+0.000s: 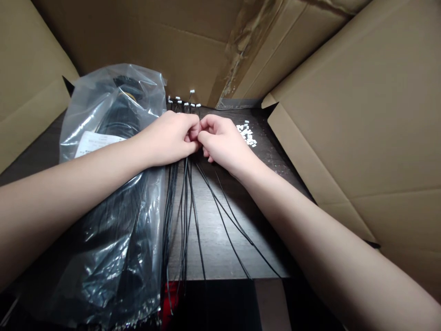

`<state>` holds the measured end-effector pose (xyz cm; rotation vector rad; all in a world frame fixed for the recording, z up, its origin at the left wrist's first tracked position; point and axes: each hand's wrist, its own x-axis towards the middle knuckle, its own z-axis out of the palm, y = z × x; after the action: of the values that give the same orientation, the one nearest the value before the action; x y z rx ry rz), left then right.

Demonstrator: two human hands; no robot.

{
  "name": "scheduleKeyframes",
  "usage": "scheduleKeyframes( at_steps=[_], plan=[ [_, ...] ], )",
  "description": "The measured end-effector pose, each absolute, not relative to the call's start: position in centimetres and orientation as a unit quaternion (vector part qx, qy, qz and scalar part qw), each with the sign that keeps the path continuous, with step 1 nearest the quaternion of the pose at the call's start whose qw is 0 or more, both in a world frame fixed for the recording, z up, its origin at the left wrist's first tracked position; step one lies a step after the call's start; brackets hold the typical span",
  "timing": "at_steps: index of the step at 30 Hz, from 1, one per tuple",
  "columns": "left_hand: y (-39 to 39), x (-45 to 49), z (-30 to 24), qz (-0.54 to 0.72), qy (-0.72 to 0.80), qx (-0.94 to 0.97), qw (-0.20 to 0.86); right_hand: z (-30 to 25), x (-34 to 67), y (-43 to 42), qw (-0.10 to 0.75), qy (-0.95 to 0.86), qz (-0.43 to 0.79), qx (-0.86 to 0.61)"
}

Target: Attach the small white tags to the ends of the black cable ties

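My left hand and my right hand meet fingertip to fingertip over a dark wooden table, both pinched shut. Several thin black wires run from under my hands toward me across the table. What the fingers pinch is hidden; it seems to be a wire end. Beyond my hands stand wire ends tipped with small white connectors. A small pile of loose white connectors lies just right of my right hand.
A clear plastic bag full of black wires, with a white label, lies under my left forearm. Brown cardboard panels wall the table at the left, back and right. The table's near edge lies close to me.
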<state>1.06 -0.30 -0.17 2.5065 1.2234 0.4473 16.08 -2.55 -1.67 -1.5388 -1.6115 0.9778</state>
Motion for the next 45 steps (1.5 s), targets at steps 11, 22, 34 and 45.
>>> scheduleKeyframes(
  at_steps=[11, 22, 34, 45],
  plan=[
    [-0.25, 0.96, -0.53, 0.172, 0.417, 0.879, 0.155, -1.72, 16.03, -2.69, 0.349, -0.644, 0.335, -0.593],
    [-0.36, 1.10, -0.63, 0.167, 0.424, 0.878, 0.149, -1.68, 16.00, -2.87, 0.345, -0.654, 0.324, -0.590],
    [-0.28, 1.01, -0.68, 0.168, 0.424, 0.877, 0.154, -1.95, 16.12, -2.73, 0.340, -0.664, 0.313, -0.588],
    [-0.48, 1.04, -0.29, 0.153, 0.427, 0.878, 0.154, -1.77, 16.04, -2.88, 0.335, -0.668, 0.311, -0.588]
  ],
)
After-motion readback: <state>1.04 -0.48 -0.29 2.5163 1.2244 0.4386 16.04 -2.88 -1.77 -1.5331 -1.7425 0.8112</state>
